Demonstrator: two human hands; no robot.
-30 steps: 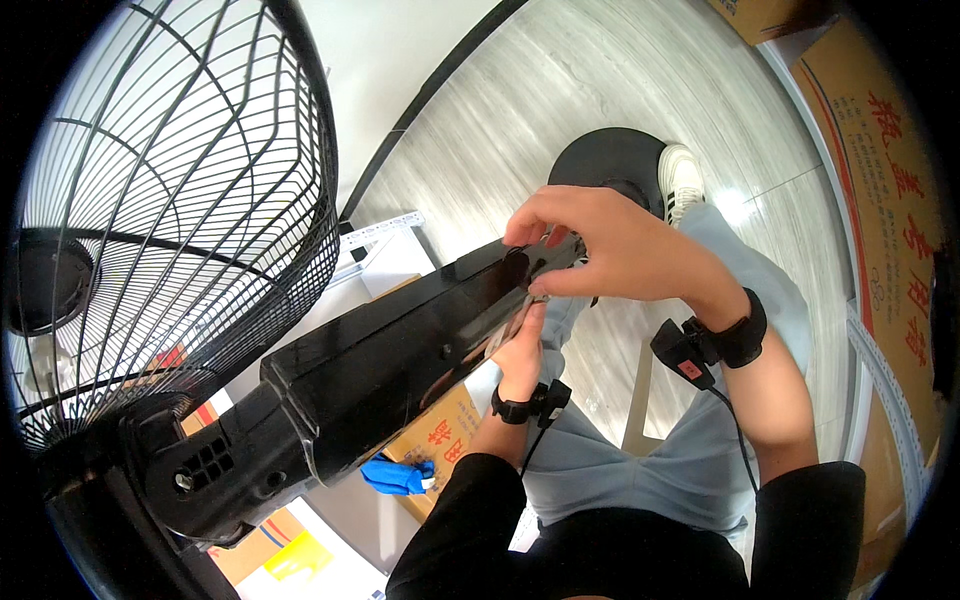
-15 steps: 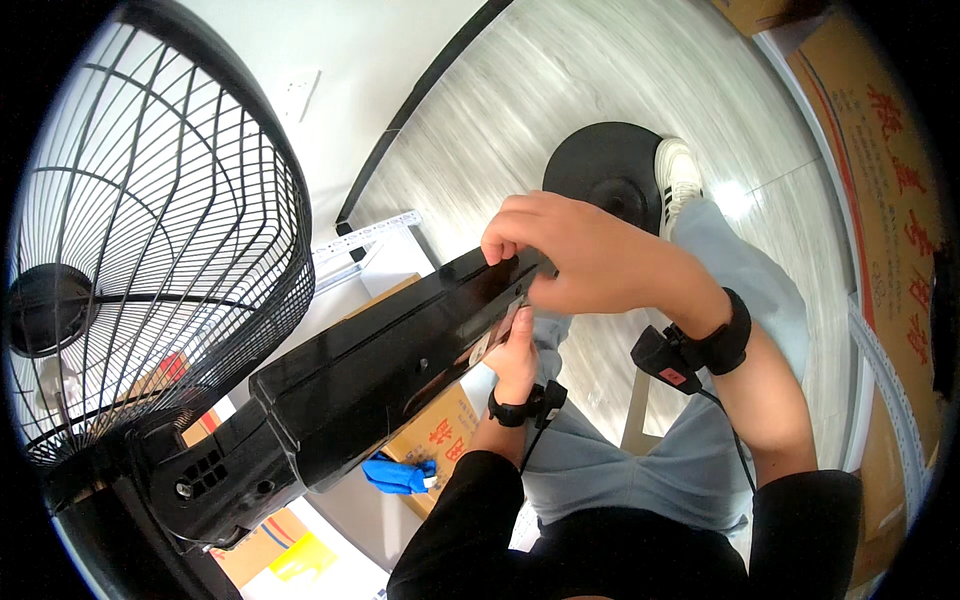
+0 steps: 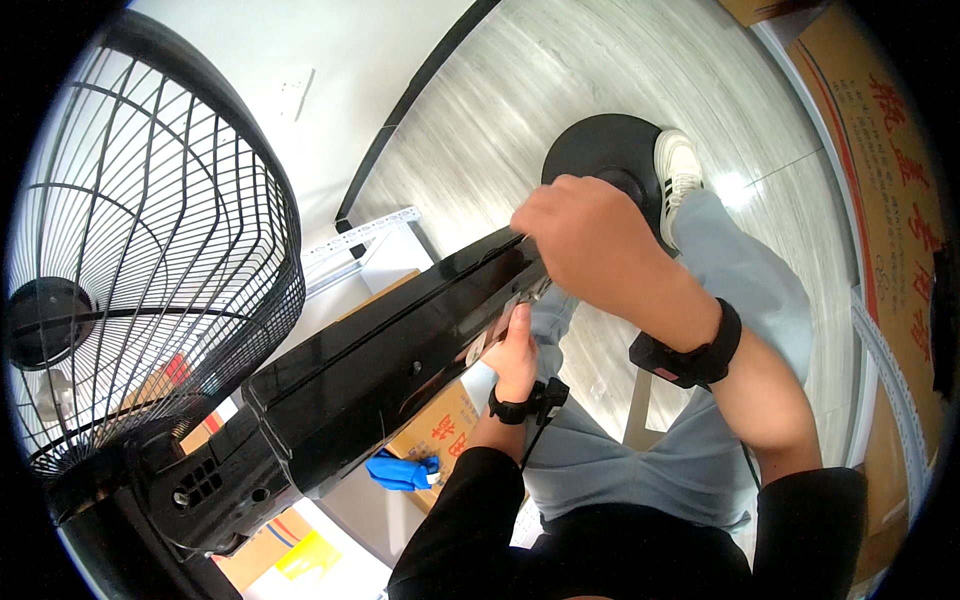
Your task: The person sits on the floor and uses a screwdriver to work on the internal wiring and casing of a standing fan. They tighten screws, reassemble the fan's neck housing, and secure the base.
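A black pedestal fan (image 3: 380,365) slants across the left of the view, its long housing ending between my hands. Its wire cage (image 3: 165,230) stands at the far left, and the round base (image 3: 585,150) rests on the floor beyond my right hand. My left hand (image 3: 513,358) grips the near side of the housing's lower part, thumb up beside a pale label; its other fingers are mostly hidden. My right hand (image 3: 595,240) is closed at the housing's lower end, back of the hand up. Its fingertips are blurred, and whatever they hold is hidden.
A blue cloth-like item (image 3: 400,471) lies by a cardboard box (image 3: 440,430) below the housing. Tall cardboard boxes (image 3: 875,180) line the right side behind a white perforated rail (image 3: 895,385). My shoe (image 3: 680,175) touches the fan's base. A white wall stands behind the cage.
My right hand has lifted slightly and turned, its fingers now curled in more. The left hand keeps its place on the fan. The view has shifted a little.
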